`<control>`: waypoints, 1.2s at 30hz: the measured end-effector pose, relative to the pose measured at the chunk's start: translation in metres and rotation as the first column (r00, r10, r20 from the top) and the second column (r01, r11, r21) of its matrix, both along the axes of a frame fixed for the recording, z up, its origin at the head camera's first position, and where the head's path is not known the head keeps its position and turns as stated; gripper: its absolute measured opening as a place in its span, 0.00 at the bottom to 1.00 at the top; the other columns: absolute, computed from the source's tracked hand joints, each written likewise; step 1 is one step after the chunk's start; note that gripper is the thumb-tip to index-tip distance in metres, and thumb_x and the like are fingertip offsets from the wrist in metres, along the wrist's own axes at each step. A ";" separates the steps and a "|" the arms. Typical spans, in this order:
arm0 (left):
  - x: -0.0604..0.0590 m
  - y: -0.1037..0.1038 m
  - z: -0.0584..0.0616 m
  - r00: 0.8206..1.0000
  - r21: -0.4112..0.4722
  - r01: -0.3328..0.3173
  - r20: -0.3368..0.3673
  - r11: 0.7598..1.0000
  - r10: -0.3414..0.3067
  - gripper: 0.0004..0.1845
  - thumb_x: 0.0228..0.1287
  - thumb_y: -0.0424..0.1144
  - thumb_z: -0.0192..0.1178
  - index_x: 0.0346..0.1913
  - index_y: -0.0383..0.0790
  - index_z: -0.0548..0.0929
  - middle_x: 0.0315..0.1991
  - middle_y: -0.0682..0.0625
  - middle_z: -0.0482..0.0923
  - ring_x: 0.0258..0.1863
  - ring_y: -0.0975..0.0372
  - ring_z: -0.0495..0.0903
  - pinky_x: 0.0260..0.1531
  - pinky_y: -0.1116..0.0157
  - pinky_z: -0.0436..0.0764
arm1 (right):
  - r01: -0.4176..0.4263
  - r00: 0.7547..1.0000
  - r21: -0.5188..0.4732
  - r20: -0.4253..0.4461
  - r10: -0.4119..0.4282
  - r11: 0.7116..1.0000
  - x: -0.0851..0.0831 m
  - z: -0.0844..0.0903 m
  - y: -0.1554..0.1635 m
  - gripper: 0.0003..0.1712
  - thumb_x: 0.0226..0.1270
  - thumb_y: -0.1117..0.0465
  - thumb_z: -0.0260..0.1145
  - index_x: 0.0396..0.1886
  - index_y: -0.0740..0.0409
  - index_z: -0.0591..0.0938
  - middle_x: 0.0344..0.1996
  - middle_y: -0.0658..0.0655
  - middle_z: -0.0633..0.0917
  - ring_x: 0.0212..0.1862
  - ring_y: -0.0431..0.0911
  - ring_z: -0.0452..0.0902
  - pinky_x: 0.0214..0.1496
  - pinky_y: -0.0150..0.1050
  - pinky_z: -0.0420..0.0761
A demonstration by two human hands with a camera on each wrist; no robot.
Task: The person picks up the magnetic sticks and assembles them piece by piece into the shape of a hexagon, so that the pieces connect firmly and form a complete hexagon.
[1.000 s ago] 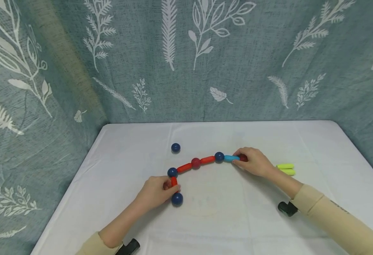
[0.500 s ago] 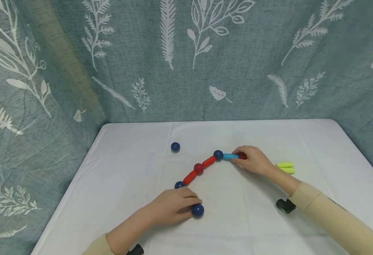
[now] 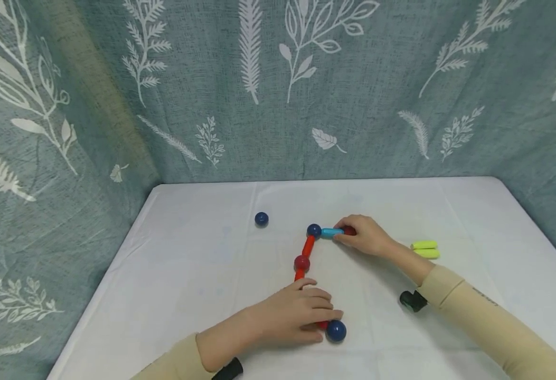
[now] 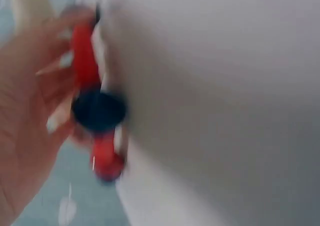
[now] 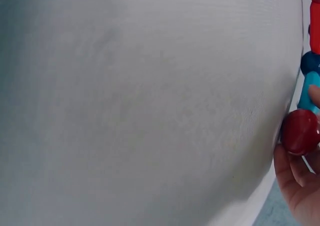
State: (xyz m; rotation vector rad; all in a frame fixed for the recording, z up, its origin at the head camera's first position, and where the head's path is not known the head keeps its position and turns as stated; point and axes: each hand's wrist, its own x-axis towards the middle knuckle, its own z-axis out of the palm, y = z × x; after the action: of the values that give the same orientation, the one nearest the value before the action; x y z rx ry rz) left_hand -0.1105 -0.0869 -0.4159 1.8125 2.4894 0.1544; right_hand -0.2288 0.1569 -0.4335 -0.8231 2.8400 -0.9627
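A chain of balls and short sticks lies bent on the white cloth. My left hand [image 3: 297,314] spans its near part, gripping a red stick [image 3: 322,325] beside the end blue ball [image 3: 337,331]. Another blue ball [image 4: 99,109], hidden under that hand in the head view, shows blurred in the left wrist view. Beyond the fingers run a red ball [image 3: 301,263], a red stick [image 3: 308,246] and a blue ball [image 3: 313,230]. At the far end my right hand [image 3: 365,235] pinches a light-blue stick [image 3: 330,233], with a dark red ball [image 5: 300,132] within its fingers.
A loose blue ball [image 3: 261,219] sits toward the back of the white table [image 3: 187,253]. Two yellow-green sticks [image 3: 426,253] lie side by side behind the right forearm. A patterned green curtain [image 3: 278,132] hangs behind the table.
My left hand has swung the near part of the chain right and toward me, so the bend at the far blue ball is sharper. The right hand has shifted slightly left with its end.
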 end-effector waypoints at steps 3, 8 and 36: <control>-0.020 -0.015 0.008 0.990 -0.048 0.004 0.142 0.999 0.003 0.38 0.53 0.61 0.60 0.67 0.52 0.65 0.64 0.55 0.64 0.69 0.62 0.51 0.66 0.56 0.47 | -0.028 1.000 0.005 -0.003 0.028 1.000 0.001 0.000 -0.001 0.12 0.60 0.57 0.66 0.41 0.57 0.83 0.37 0.52 0.82 0.37 0.43 0.73 0.38 0.38 0.72; -0.046 -0.035 0.013 0.988 -0.109 -0.079 0.127 0.991 0.093 0.46 0.40 0.66 0.66 0.65 0.53 0.68 0.67 0.52 0.59 0.70 0.57 0.46 0.66 0.56 0.48 | -0.046 0.999 -0.008 0.000 0.046 0.999 0.001 0.000 -0.001 0.12 0.59 0.58 0.66 0.42 0.57 0.83 0.37 0.52 0.82 0.36 0.43 0.72 0.38 0.38 0.71; -0.041 -0.037 -0.009 0.981 0.119 -0.195 0.009 0.974 0.195 0.34 0.46 0.74 0.52 0.51 0.58 0.79 0.50 0.57 0.73 0.54 0.62 0.62 0.45 0.65 0.67 | -0.069 0.996 -0.008 0.051 0.070 0.998 0.002 -0.001 0.001 0.18 0.54 0.56 0.70 0.45 0.55 0.81 0.39 0.52 0.79 0.40 0.43 0.72 0.41 0.37 0.73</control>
State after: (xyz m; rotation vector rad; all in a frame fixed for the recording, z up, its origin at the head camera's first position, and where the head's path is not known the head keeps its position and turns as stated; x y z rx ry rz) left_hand -0.1515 -0.1235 -0.4251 1.6037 2.7116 0.3168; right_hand -0.2264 0.1581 -0.4341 -0.8783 2.7475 -0.9693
